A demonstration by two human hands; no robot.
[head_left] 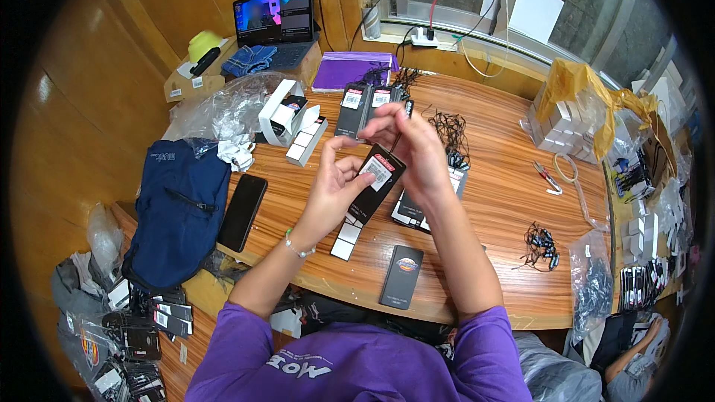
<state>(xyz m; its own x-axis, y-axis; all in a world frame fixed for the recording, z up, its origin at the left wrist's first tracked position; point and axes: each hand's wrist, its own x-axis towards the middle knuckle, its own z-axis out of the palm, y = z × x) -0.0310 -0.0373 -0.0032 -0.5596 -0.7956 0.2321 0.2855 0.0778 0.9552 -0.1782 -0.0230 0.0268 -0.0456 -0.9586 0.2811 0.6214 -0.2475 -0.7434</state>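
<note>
My left hand (339, 187) grips a black hang tag (381, 187) with a red logo and a white barcode sticker, its thumb across the front. Just above the tag's top end, my right hand (418, 150) is closed around a dark cord (396, 141) that seems to run from the tag; its fingertips are partly hidden. Under the left hand, a strip of white labels (345, 240) lies on the table. Another stack of tags (408, 212) is partly covered by my right forearm. Closer to me rests a dark tag (401, 277) with an oval logo.
Stacks of stickered tags (350, 108) and tangled black cords (448, 134) lie beyond my hands. Left are a phone (243, 212), a blue bag (179, 208) and an open white box (281, 115). Right are red-handled cutters (547, 177) and a cord bundle (541, 246).
</note>
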